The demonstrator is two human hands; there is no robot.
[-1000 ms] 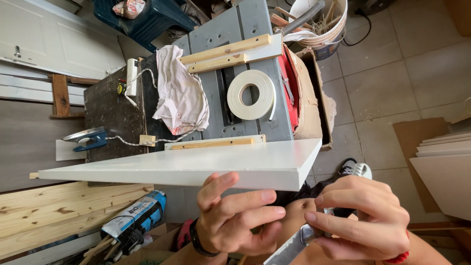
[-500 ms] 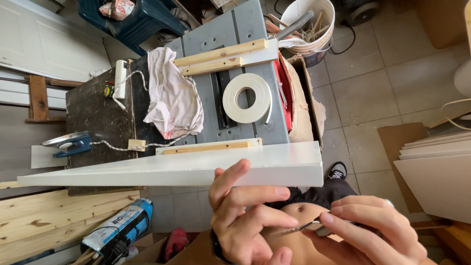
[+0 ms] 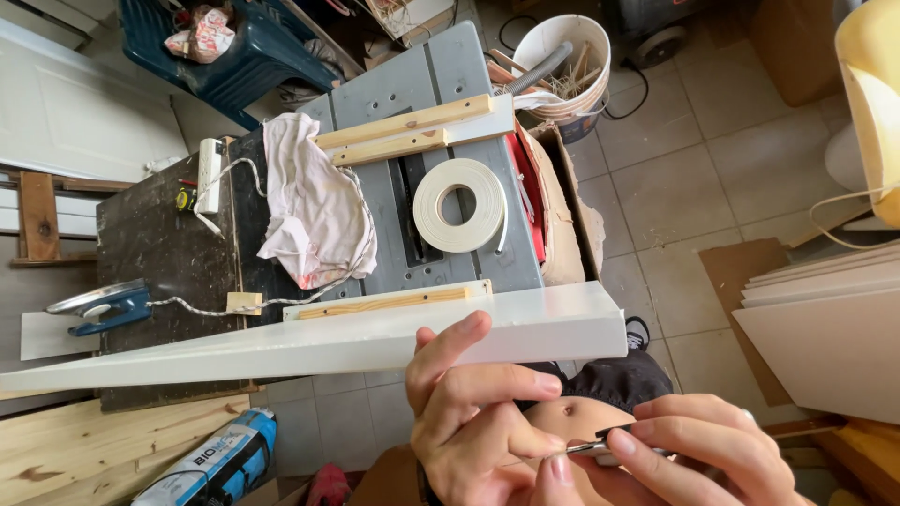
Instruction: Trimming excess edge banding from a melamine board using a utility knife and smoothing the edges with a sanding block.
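A long white board point(image 3: 309, 342) lies across the frame with its edge toward me. My left hand point(image 3: 473, 412) is just below it; the raised forefinger touches the board's edge, and the thumb and lower fingers pinch the tip of a thin metal tool point(image 3: 592, 447). My right hand point(image 3: 698, 450) grips the same tool from the right with fingertips and thumb. Much of the tool is hidden by the fingers, so I cannot tell its kind. A roll of white edging tape point(image 3: 459, 204) lies on the grey table saw point(image 3: 450, 84) beyond the board.
Wooden strips point(image 3: 403, 131) and a stained white rag point(image 3: 314, 206) lie on the saw. Left of it are a dark bench point(image 3: 164, 244), a power strip point(image 3: 208, 173) and a blue clamp point(image 3: 103, 309). A bucket of scraps point(image 3: 562, 66) stands behind, stacked panels point(image 3: 825, 319) at right.
The view has shifted, so the board and saw sit higher and nearer. My hands have come together on the thin tool, with my left forefinger now up against the board's edge.
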